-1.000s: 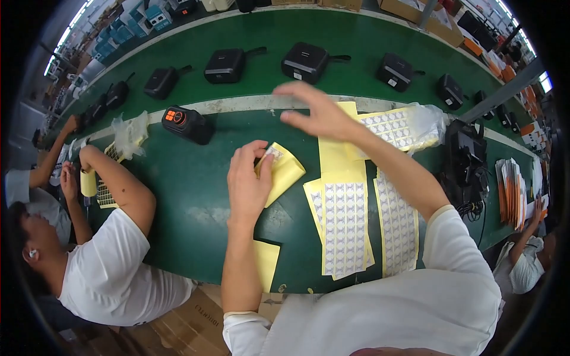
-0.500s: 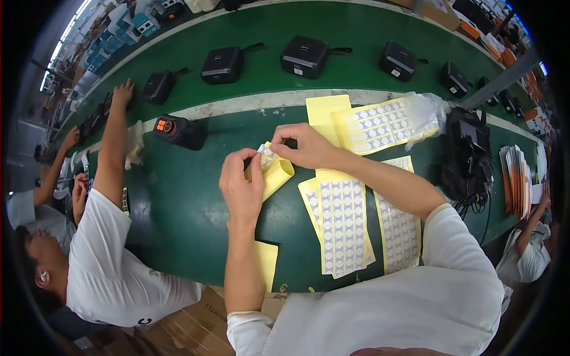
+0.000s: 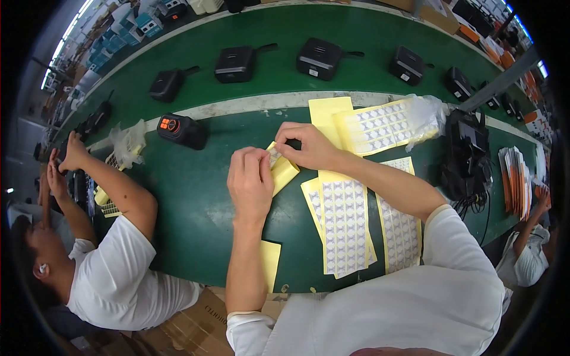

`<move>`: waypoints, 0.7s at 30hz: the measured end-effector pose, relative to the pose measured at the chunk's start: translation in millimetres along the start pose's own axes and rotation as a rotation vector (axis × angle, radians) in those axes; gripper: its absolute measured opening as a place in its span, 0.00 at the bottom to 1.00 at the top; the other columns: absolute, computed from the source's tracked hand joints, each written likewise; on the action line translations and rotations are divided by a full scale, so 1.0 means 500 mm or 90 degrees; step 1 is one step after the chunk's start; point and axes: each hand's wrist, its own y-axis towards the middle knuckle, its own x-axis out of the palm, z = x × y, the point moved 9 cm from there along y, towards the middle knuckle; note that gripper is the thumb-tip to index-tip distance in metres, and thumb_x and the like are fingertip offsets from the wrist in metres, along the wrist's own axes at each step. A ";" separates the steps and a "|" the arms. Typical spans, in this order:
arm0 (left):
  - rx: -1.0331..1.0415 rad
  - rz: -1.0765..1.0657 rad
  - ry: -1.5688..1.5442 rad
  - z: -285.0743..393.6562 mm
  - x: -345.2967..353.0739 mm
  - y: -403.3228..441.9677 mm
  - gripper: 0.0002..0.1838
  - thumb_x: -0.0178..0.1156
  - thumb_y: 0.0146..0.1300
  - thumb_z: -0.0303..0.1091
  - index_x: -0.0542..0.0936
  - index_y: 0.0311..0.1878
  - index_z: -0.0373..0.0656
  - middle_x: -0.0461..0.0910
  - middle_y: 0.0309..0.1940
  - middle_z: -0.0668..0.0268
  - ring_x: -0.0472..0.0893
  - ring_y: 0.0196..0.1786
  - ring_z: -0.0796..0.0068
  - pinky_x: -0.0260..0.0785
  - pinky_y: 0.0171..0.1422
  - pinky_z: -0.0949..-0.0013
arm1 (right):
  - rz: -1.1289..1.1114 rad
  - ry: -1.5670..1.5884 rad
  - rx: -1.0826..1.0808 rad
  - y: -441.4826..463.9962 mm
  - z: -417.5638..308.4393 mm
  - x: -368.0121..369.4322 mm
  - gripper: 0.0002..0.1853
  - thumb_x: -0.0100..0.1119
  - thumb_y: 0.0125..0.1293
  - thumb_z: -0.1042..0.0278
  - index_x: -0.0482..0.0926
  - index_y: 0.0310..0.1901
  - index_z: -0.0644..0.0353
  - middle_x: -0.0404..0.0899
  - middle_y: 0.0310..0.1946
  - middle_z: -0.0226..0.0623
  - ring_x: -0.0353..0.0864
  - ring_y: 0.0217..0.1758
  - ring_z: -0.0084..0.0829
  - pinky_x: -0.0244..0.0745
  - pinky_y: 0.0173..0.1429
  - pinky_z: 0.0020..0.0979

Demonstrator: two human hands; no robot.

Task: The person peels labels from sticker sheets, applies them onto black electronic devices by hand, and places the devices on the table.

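Observation:
A curled yellow sticker sheet (image 3: 284, 177) is held above the green table by my left hand (image 3: 250, 181), its fingers closed round the left edge. My right hand (image 3: 306, 145) pinches at the sheet's upper edge, close to the left fingertips; any small label between the fingers is too small to tell. Right of my hands lie sheets of printed labels (image 3: 344, 228), with another label sheet (image 3: 399, 219) beside them. Behind my right hand are a yellow backing sheet (image 3: 326, 113) and a label sheet (image 3: 374, 127) partly under clear plastic (image 3: 426, 115).
A black device with orange buttons (image 3: 182, 131) stands at the left. Black cases (image 3: 319, 58) line the green belt (image 3: 273, 29) at the back. Black adapters with cables (image 3: 466, 157) lie at the right. A co-worker (image 3: 113, 261) sits at the left, arms raised over the table.
My right hand came down from over the backing sheet to the curled sheet and stays there. The black cases shifted slightly right over the last half second. The co-worker's reaching arm drew back.

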 end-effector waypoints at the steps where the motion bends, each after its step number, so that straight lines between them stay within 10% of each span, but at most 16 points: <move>1: 0.016 0.012 -0.011 0.005 -0.003 0.001 0.08 0.62 0.54 0.19 0.75 0.36 0.37 0.76 0.34 0.58 0.78 0.35 0.58 0.71 0.38 0.61 | 0.002 0.013 0.001 0.000 0.002 -0.001 0.04 0.59 0.61 0.76 0.77 0.32 0.67 0.76 0.32 0.34 0.75 0.36 0.27 0.70 0.42 0.26; 11: -0.002 0.090 -0.107 -0.014 -0.030 -0.002 0.07 0.60 0.56 0.18 0.74 0.37 0.36 0.75 0.33 0.58 0.77 0.35 0.60 0.71 0.38 0.65 | 0.004 -0.116 -0.054 0.039 -0.046 -0.033 0.08 0.59 0.62 0.68 0.81 0.38 0.63 0.78 0.37 0.40 0.79 0.43 0.37 0.73 0.48 0.32; 21: -0.253 0.055 -0.356 -0.092 0.009 -0.030 0.02 0.53 0.68 0.24 0.72 0.42 0.37 0.76 0.32 0.68 0.75 0.34 0.82 0.69 0.40 0.78 | 0.130 -0.563 -0.030 0.312 0.063 -0.152 0.44 0.66 0.53 0.49 0.61 0.66 0.69 0.60 0.65 0.57 0.63 0.68 0.49 0.61 0.70 0.37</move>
